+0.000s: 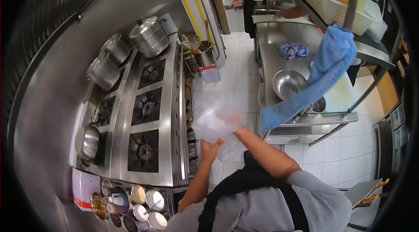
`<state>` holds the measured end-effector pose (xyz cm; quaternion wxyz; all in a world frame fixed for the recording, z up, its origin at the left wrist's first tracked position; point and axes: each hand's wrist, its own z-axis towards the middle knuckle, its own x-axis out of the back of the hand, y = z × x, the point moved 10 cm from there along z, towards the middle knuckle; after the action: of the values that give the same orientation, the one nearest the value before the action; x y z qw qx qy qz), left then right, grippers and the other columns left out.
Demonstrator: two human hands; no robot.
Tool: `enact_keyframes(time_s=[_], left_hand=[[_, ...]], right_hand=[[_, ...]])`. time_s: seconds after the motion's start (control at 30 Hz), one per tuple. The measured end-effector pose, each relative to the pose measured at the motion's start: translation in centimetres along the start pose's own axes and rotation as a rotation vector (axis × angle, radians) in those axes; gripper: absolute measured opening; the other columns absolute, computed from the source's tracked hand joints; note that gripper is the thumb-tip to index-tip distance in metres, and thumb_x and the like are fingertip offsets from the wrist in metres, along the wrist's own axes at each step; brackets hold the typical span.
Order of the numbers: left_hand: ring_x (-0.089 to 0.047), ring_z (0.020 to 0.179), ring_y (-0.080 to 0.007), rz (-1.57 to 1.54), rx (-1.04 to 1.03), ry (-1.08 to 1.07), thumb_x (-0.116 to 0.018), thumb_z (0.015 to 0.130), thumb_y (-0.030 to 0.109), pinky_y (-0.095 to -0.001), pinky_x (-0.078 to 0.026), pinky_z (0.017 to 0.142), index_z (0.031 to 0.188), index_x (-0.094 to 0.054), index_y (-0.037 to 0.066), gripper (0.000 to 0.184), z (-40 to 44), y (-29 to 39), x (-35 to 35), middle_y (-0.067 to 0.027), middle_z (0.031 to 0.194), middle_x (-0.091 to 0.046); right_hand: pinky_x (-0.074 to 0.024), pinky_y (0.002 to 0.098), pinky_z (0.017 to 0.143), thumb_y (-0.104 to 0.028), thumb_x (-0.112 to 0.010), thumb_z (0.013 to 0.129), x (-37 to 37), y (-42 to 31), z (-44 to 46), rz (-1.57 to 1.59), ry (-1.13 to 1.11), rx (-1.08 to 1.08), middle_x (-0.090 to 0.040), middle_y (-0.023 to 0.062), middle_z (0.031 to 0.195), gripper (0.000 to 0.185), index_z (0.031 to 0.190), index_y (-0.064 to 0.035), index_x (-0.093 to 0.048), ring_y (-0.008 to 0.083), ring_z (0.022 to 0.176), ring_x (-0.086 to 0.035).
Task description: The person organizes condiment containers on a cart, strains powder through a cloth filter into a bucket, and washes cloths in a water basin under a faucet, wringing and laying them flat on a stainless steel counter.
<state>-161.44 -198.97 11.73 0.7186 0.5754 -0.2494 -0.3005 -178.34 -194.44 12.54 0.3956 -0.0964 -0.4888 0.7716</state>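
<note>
By the grip of the left hand [211,148], clear plastic [211,121] is being pinched above the floor [242,74]; the blurred right hand's [230,119] closure cannot be told. Apparently the plastic is being opened out, steady holding being called for next.

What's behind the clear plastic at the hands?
The right hand shows as a blur through the clear plastic, behind or inside it, I can't tell which. Pale floor tiles lie beyond; folds and glare hide finer detail.
</note>
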Motion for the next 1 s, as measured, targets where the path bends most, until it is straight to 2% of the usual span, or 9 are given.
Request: enact_keyframes(time_s=[0.03,0.1,0.3,0.43,0.53,0.6,0.73,0.87,1.0], left_hand=[[-0.054,0.122,-0.0271,-0.023,0.096,0.065,-0.082,0.079,0.011,-0.0378,-0.046,0.100,0.145,-0.038,-0.002,0.081,2.8,0.1,0.1,-0.0145,0.134,-0.054],[-0.057,0.118,-0.0275,-0.061,0.177,0.202,-0.078,0.079,0.006,-0.0380,-0.047,0.100,0.142,-0.041,-0.004,0.074,6.7,-0.5,1.1,-0.0150,0.131,-0.057],[-0.064,0.111,-0.0285,-0.355,0.116,0.463,-0.065,0.081,-0.003,-0.0397,-0.053,0.095,0.132,-0.051,-0.004,0.053,19.8,1.0,4.2,-0.0156,0.125,-0.062],[-0.065,0.109,-0.0276,-0.322,0.135,0.390,-0.062,0.084,-0.001,-0.0397,-0.054,0.093,0.133,-0.050,-0.004,0.050,31.1,-2.0,5.1,-0.0153,0.124,-0.062],[-0.067,0.106,-0.0279,-0.294,0.159,0.398,-0.063,0.084,0.000,-0.0402,-0.056,0.091,0.132,-0.052,-0.005,0.049,40.2,-5.7,6.0,-0.0160,0.122,-0.064],[-0.067,0.104,-0.0280,-0.323,0.185,0.382,-0.066,0.082,0.001,-0.0404,-0.057,0.088,0.129,-0.055,-0.006,0.049,46.7,-6.9,5.9,-0.0164,0.119,-0.065],[-0.069,0.098,-0.0276,-0.197,0.274,0.340,-0.072,0.076,0.005,-0.0387,-0.056,0.085,0.118,-0.063,-0.007,0.045,57.3,-14.5,8.5,-0.0155,0.111,-0.069],[-0.070,0.094,-0.0270,-0.060,0.346,0.288,-0.077,0.073,0.007,-0.0362,-0.055,0.083,0.116,-0.065,-0.006,0.046,64.1,-20.6,6.6,-0.0150,0.109,-0.070],[-0.070,0.091,-0.0268,0.061,0.262,0.180,-0.081,0.070,0.007,-0.0364,-0.054,0.083,0.110,-0.068,-0.005,0.044,72.3,-25.2,0.6,-0.0144,0.103,-0.073]], right_hand=[[-0.0520,0.0338,0.092,-0.011,-0.069,0.086,-1.7,0.2,2.1,0.506,0.031,-0.183,-0.072,0.0089,0.111,0.035,0.120,-0.0016,-0.067,0.0181,0.103,-0.065],[-0.0506,0.0338,0.095,-0.013,-0.070,0.086,-3.3,-0.2,6.7,0.724,-0.090,-0.230,-0.071,0.0102,0.115,0.036,0.119,-0.0010,-0.067,0.0176,0.105,-0.065],[-0.0516,0.0352,0.086,-0.019,-0.071,0.086,-3.4,0.3,17.6,0.581,-0.151,0.022,-0.072,0.0103,0.104,0.034,0.113,0.0005,-0.067,0.0160,0.095,-0.064],[-0.0505,0.0341,0.091,-0.020,-0.074,0.086,-5.4,9.0,24.1,0.666,-0.261,-0.389,-0.068,0.0088,0.115,0.045,0.125,-0.0015,-0.063,0.0176,0.101,-0.063],[-0.0487,0.0347,0.097,-0.025,-0.077,0.086,-3.0,13.4,29.6,0.871,-0.318,-0.399,-0.062,0.0091,0.129,0.064,0.141,-0.0038,-0.052,0.0183,0.107,-0.062],[-0.0480,0.0359,0.100,-0.027,-0.078,0.087,1.6,16.7,32.5,0.625,-0.296,-0.472,-0.054,0.0132,0.140,0.076,0.150,-0.0072,-0.042,0.0199,0.108,-0.063],[-0.0524,0.0301,0.086,-0.018,-0.073,0.091,10.2,25.6,34.7,0.340,-0.152,-0.605,-0.067,0.0078,0.116,0.050,0.136,-0.0051,-0.058,0.0140,0.099,-0.065],[-0.0511,0.0267,0.076,-0.013,-0.068,0.092,18.4,30.4,35.6,0.260,0.203,-0.876,-0.070,0.0029,0.095,0.029,0.119,-0.0032,-0.067,0.0113,0.087,-0.066],[-0.0523,0.0275,0.082,-0.021,-0.071,0.093,26.7,38.2,38.9,0.081,0.228,-0.924,-0.071,0.0052,0.103,0.033,0.120,-0.0032,-0.067,0.0120,0.091,-0.066]])
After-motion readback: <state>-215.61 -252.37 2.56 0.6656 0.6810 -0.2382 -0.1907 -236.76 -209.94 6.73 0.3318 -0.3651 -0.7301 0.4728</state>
